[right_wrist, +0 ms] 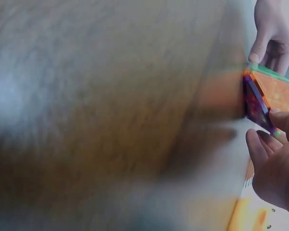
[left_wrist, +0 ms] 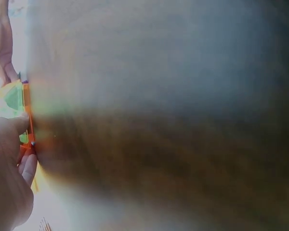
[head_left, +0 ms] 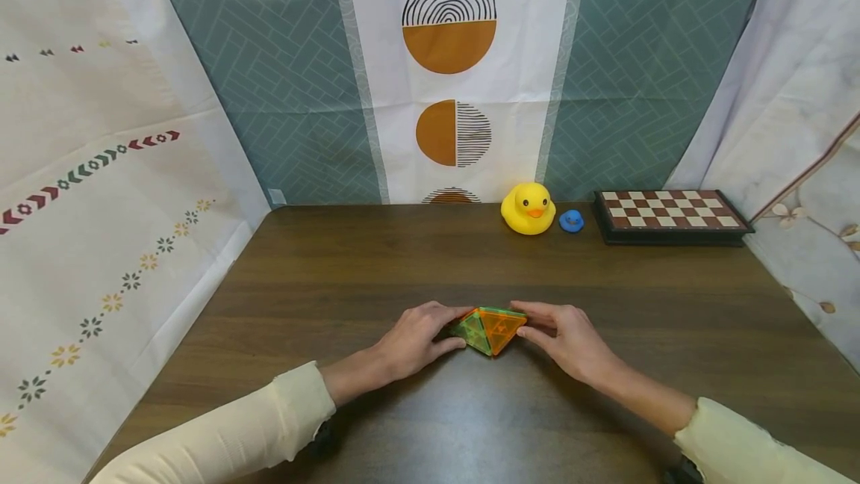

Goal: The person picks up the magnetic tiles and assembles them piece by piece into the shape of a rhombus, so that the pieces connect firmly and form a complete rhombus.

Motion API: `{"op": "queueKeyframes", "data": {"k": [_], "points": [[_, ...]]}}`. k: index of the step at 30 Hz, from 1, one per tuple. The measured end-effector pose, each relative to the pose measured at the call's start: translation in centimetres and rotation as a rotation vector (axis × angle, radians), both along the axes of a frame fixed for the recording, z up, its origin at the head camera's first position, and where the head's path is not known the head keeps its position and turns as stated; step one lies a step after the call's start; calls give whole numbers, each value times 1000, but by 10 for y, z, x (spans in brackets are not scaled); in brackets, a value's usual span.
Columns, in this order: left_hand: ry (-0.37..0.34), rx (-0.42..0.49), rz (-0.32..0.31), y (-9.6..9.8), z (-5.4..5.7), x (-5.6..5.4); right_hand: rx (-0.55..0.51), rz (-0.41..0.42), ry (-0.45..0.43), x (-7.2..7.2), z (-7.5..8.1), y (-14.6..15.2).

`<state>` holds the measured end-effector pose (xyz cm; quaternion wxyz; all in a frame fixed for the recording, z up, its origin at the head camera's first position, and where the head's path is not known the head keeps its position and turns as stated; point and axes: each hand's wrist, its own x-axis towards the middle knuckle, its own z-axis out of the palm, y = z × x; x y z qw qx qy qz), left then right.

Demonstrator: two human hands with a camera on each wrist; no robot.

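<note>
Between both hands is a small faceted shape of translucent magnetic tiles [head_left: 502, 329], with green and orange triangles facing up in the head view. My left hand [head_left: 418, 339] pinches its left corner between thumb and fingers. At the opposite corner my right hand [head_left: 569, 337] holds it, thumb in front and fingers behind. The right wrist view also shows a purple tile [right_wrist: 255, 106] on the underside, close to the right thumb. In the left wrist view, an orange edge [left_wrist: 27, 103] stands out beside the left thumb.
On the brown wooden table [head_left: 322, 260], a yellow rubber duck [head_left: 528, 209] stands at the back beside a small blue duck [head_left: 571, 221]. A checkered board game box [head_left: 674, 216] lies at the back right. Patterned cloths [head_left: 289, 81] hang behind and at the sides.
</note>
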<state>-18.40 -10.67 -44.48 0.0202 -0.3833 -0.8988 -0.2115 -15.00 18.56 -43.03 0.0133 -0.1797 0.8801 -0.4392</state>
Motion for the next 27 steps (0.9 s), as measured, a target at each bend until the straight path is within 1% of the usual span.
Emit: {"op": "queueKeyframes", "data": {"k": [5,9,15,24,27], "points": [[7,44,15,-5,0,0,33,-64,83,0,2,7],[23,96,16,-8,-2,-1,25,-86,125,-1,2,9],[59,136,25,-9,-4,-1,7,-116,130,-1,2,8],[107,151,37,-8,-3,-2,5,-155,152,-1,1,6],[113,150,47,-8,-3,-2,10,-161,154,-2,1,5]]}}
